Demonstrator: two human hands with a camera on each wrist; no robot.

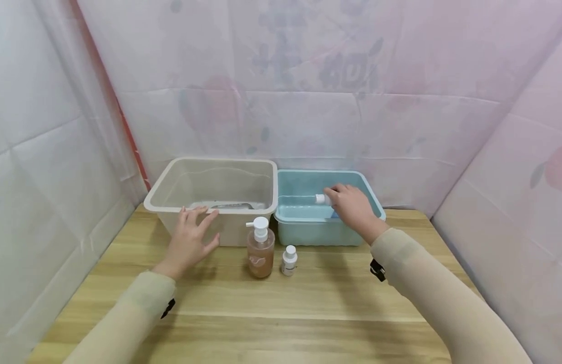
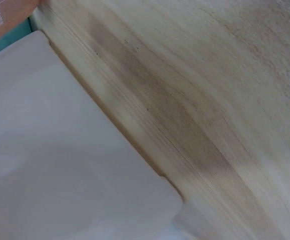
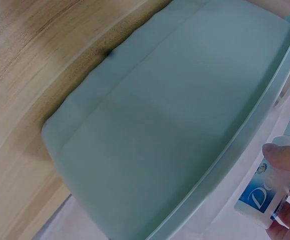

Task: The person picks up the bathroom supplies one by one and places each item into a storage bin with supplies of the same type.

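My right hand (image 1: 349, 202) reaches over the teal bin (image 1: 303, 230) and grips a small white bottle with a blue label (image 3: 272, 187), held sideways above the bin's inside; its white cap (image 1: 320, 199) points left. The right wrist view shows a fingertip (image 3: 284, 156) on the bottle above the teal rim (image 3: 245, 150). My left hand (image 1: 191, 237) lies with spread, straight fingers against the front wall of the beige bin (image 1: 171, 199). A pump bottle of amber liquid (image 1: 260, 250) and a small white bottle (image 1: 289, 260) stand on the wooden table (image 1: 281, 313) before the bins.
Something white lies at the bottom of the beige bin (image 1: 226, 205). Draped pale sheets wall in the table at the back and on both sides. The left wrist view shows only the beige bin's wall (image 2: 59, 165) and the tabletop (image 2: 210, 100).
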